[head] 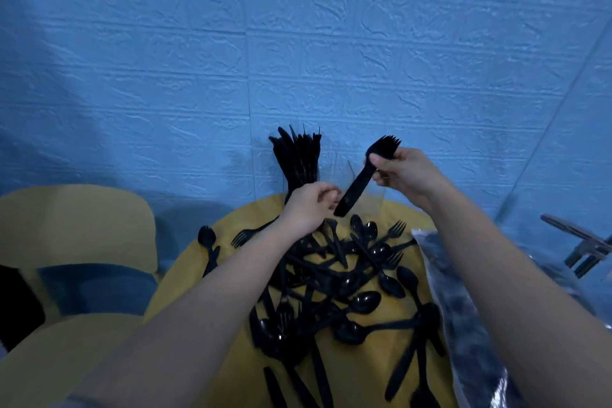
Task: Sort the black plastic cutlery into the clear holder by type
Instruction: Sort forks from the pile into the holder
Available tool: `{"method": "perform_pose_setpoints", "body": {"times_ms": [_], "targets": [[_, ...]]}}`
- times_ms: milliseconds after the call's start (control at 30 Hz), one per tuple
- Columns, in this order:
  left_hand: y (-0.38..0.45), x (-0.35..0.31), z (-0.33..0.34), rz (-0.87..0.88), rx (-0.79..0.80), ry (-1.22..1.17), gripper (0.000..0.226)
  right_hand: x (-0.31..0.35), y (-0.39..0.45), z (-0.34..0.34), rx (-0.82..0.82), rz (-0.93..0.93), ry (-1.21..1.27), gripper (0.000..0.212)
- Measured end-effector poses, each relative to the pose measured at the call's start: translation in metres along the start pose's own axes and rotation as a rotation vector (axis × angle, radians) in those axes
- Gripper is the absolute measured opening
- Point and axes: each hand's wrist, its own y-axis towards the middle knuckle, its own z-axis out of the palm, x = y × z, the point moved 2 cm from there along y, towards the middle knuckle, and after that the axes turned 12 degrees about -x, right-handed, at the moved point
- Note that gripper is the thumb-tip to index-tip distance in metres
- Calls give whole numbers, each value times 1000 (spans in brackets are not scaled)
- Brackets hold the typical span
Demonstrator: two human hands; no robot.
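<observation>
My right hand (402,172) grips a bundle of black plastic forks (359,177), tines up, handles pointing down toward the clear holder (344,175) at the table's far edge. The holder's left compartment is packed with upright black knives (298,159); the other compartments look see-through and hard to read. My left hand (309,209) hovers just left of the fork handles with fingers curled; whether it touches them I cannot tell. A tangled pile of black forks, spoons and knives (344,288) covers the round yellow table (238,384) below both arms.
A yellow chair (76,225) stands to the left of the table. A clear plastic bag (470,325) lies along the table's right side, with a metal frame (583,248) beyond it. A blue textured wall (298,43) rises right behind the holder.
</observation>
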Motion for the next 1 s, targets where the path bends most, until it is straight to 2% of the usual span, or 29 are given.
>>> {"method": "perform_pose_setpoints", "body": {"times_ms": [67, 200, 300, 367, 500, 633, 733, 867, 1000], "targets": [[23, 12, 4, 108, -33, 251, 34, 5, 24, 4, -113, -62, 12, 8], [48, 26, 19, 372, 32, 627, 57, 4, 69, 27, -240, -171, -19, 8], [51, 36, 26, 457, 58, 830, 67, -10, 96, 49, -253, -264, -236, 13], [53, 45, 28, 458, 78, 876, 65, -23, 108, 62, -184, -309, -440, 17], [54, 48, 27, 458, 110, 870, 64, -45, 119, 79, 18, -279, -728, 12], [53, 47, 23, 400, 131, 793, 59, -47, 119, 81, 103, -252, -817, 45], [40, 48, 20, 290, 132, 653, 54, -42, 107, 69, 100, -267, -815, 56], [14, 47, 20, 228, 137, 519, 44, -37, 77, 39, 26, -334, -820, 41], [-16, 30, 16, 206, 199, 405, 32, -43, 36, 8, 53, -315, -887, 23]]}}
